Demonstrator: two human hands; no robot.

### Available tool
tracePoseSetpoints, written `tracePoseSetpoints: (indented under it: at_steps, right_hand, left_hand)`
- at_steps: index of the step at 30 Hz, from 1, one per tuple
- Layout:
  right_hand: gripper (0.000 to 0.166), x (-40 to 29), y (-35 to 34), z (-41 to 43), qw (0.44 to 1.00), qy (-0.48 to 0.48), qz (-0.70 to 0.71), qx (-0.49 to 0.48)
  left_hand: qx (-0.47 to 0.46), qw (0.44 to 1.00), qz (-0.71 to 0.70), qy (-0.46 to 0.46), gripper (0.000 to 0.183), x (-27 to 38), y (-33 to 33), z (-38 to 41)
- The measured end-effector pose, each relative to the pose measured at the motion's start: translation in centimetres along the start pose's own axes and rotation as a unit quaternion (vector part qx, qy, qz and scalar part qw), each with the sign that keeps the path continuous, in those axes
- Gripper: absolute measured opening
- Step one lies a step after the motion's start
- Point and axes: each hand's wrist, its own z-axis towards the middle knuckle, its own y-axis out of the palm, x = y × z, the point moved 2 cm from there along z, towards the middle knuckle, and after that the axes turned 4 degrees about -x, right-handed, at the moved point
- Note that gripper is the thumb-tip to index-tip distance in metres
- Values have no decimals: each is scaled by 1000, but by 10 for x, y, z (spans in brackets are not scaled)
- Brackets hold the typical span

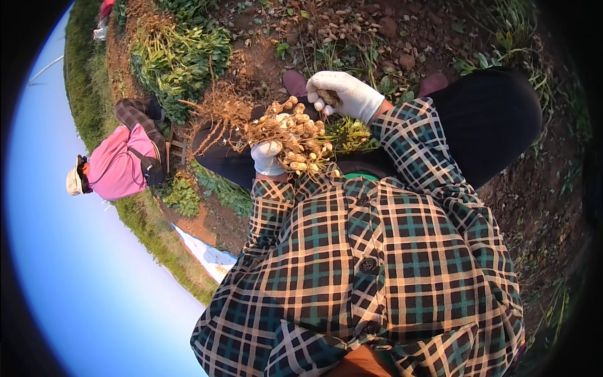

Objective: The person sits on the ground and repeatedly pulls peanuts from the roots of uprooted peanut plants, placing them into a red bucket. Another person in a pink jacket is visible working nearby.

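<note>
My left hand, in a white knit glove, grips a pulled-up peanut plant. Its cluster of peanut pods spreads over the hand, and the tangled roots stick out to the left. Green leaves of the plant show to the right of the pods, below my other hand. Just up and right of the cluster is my right hand, also gloved, with its fingers curled inward. Something brown shows between those fingers; whether it is soil on the glove or a pod is unclear.
Picked peanuts lie on the soil ahead, beyond my shoes. Heaped peanut plants stand at the upper left. A person in a pink top sits at the left. A white sheet lies farther back.
</note>
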Motion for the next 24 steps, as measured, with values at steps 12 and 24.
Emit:
tracePoseSetpoints:
  at_steps: [12, 24]
  right_hand:
    - [26, -3, 27, -10, 968, 119, -195, -108]
    - [27, -18, 4, -5, 997, -37, 54, 43]
  left_hand:
    - [72, 992, 96, -24, 80, -2, 55, 22]
    - [79, 993, 85, -15, 77, 0, 50, 0]
